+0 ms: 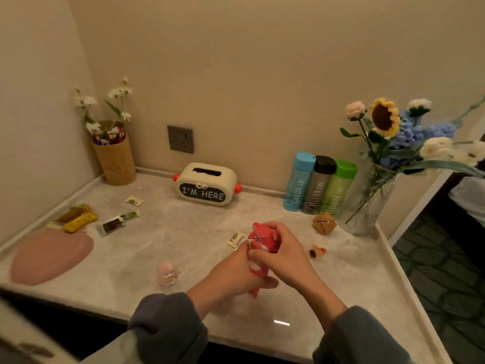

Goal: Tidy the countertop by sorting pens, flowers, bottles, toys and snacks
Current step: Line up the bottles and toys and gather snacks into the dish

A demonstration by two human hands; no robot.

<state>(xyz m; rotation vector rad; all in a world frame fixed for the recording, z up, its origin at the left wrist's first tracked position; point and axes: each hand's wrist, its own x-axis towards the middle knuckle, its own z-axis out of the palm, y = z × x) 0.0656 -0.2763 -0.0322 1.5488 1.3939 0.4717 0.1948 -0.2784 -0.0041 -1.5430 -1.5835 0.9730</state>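
Both hands grip the red bear toy (258, 240) over the middle of the countertop (183, 232): the left hand (236, 271) wraps its lower body, and the right hand (280, 248) curls its fingers round the head from the 3 o'clock side. Taking the bear as the dial's centre, a small snack packet (235, 239) lies just beside it at 9 o'clock, and a pale pink toy (168, 274) stands at 8. A small orange toy (317, 252) lies at 3 and a wooden puzzle toy (324, 223) at 2, near the glass vase of flowers (372, 195). Three bottles (319, 185), blue, grey and green, stand touching at 1 o'clock against the wall. The tissue box (204, 183) sits at 11, and snack bars (78, 219) lie well apart toward 9
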